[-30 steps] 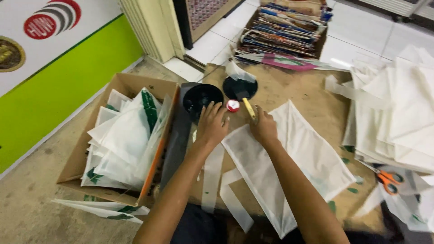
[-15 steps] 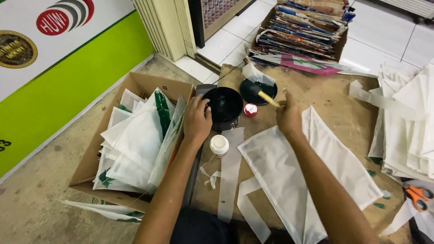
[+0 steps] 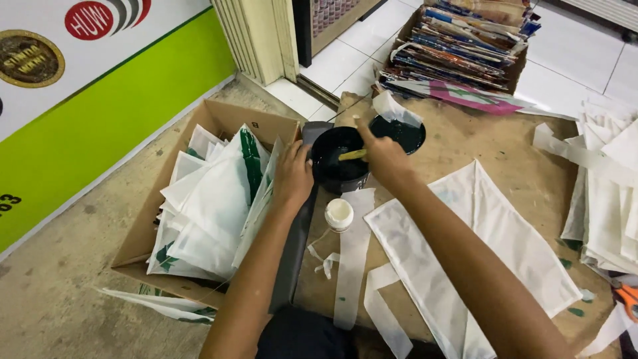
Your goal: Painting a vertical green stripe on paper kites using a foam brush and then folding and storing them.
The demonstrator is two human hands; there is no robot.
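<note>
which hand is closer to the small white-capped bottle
Left. The left hand grips the black pot's side just above the bottle; the right hand is farther, over the pot.

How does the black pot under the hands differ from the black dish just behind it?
The black pot is deeper, with a visible side wall; the black dish looks shallow and flat. The left hand steadies the pot while the right hand holds a yellow-handled tool in it; no hand touches the dish. A white scrap lies on the dish's rim; the pot's rim is bare. Both are round, black and hold dark green liquid.
</note>
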